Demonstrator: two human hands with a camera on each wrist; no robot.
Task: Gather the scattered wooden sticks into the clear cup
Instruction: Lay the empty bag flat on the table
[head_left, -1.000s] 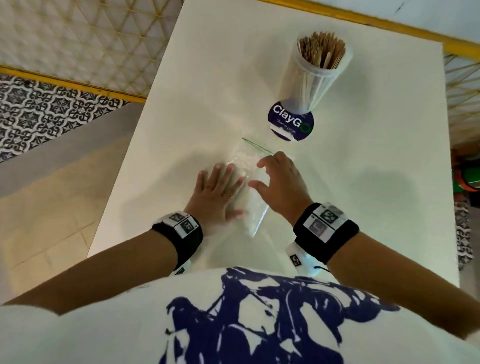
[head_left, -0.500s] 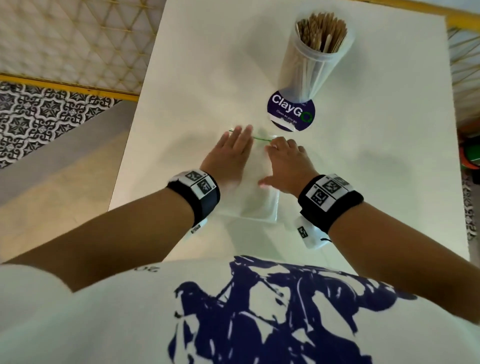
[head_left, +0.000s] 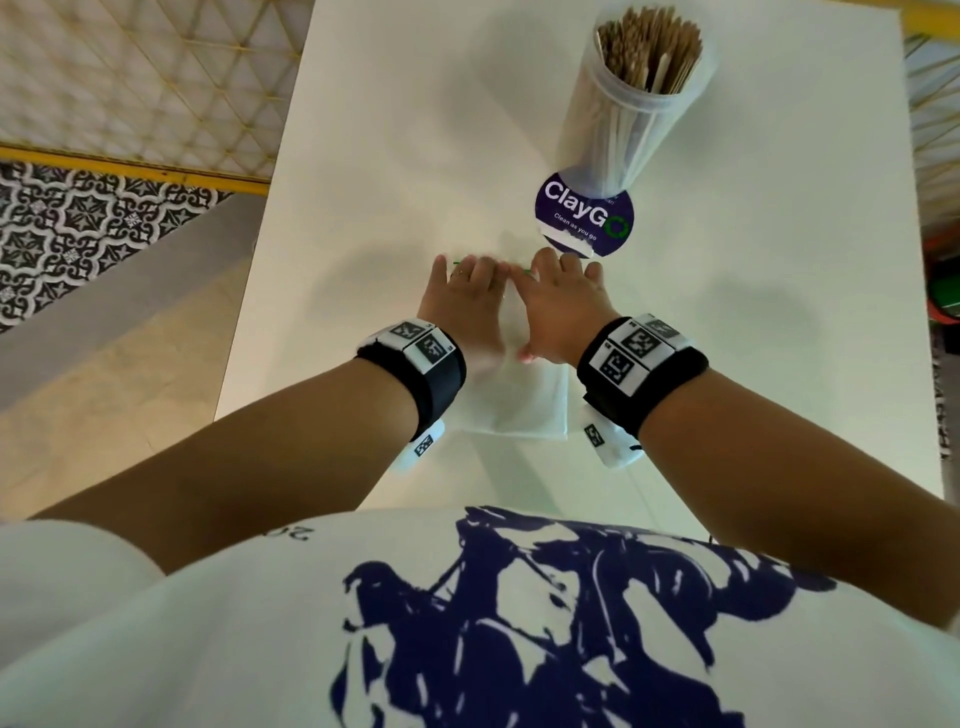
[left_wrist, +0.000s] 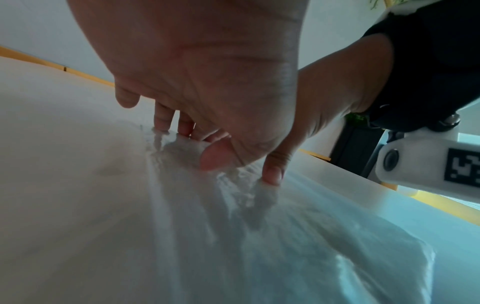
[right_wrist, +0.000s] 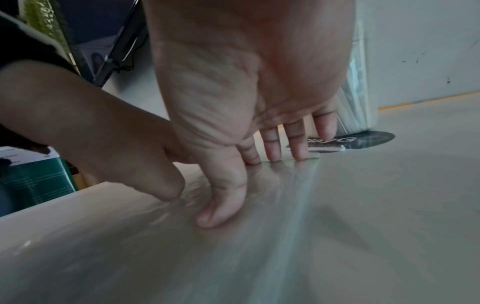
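A tall clear cup (head_left: 631, 119) packed with wooden sticks (head_left: 648, 49) stands upright at the far side of the white table (head_left: 395, 130); its base shows in the right wrist view as the cup (right_wrist: 357, 107). A flat clear plastic bag (head_left: 514, 410) with a green top edge lies in front of me. My left hand (head_left: 462, 306) and right hand (head_left: 561, 306) lie side by side on the bag, fingers straight and pressing it flat. In the wrist views the left hand (left_wrist: 197, 131) and right hand (right_wrist: 272, 152) touch the plastic bag (left_wrist: 285, 236) with their fingertips. No loose sticks show on the table.
A round purple "ClayGo" sticker (head_left: 584, 221) is stuck to the table just beyond my fingertips, under the cup. The table's left edge drops to a tiled floor (head_left: 78, 223). A yellow rail (head_left: 130, 169) runs along the left.
Both hands have slid forward along the bag toward its green edge and come closer together. The right hand's fingers have straightened from curled to flat. The bag lies squarer.
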